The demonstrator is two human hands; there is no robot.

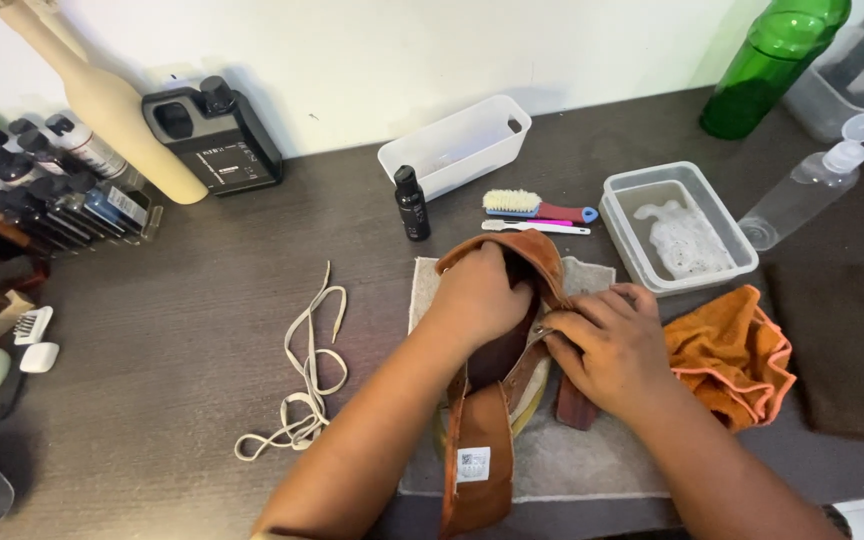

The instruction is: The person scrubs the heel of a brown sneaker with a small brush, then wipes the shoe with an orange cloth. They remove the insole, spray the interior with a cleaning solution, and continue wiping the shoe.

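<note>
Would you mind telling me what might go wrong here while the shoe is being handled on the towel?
1. The left hand is pushed inside the brown shoe while the right hand grips its side; the pulled-out tongue could get creased or strained.
2. The open tub of soapy water sits just behind the right hand; a bump might slosh it onto the grey towel.
3. The loose laces lie near the left forearm and could be swept away.

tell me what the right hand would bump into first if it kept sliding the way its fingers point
The right hand points left, its fingers already at the brown shoe. Going on, it would press into the shoe's side first, then probably the left hand tucked inside, though depth there is hard to judge.
</note>
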